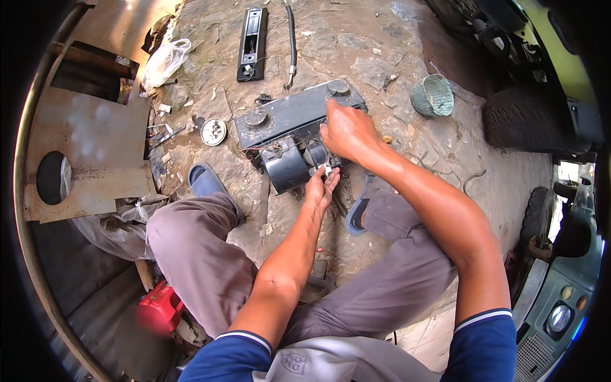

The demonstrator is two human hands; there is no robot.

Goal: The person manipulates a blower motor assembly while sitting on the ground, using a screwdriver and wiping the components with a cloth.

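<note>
A black plastic blower housing [299, 114] lies on the ground between my feet, with round caps on top and a drum-shaped motor case [285, 167] on its near side. My left hand [323, 189] is palm up at the housing's near edge, thumb and fingertips closed about a small white connector [328, 170]. Thin wires [299, 141] run across the housing close by. Over the right part of the housing, my right hand [350, 132] is closed, its fingers curled down. Whatever its fingertips grip is hidden behind the hand.
Beyond the housing lie a long black panel [252, 44] and a black hose [291, 48]. A round tin of small parts [213, 132] sits left, a green basket [432, 95] right. A tyre [525, 122] borders the right; a brown board [95, 146] stands left.
</note>
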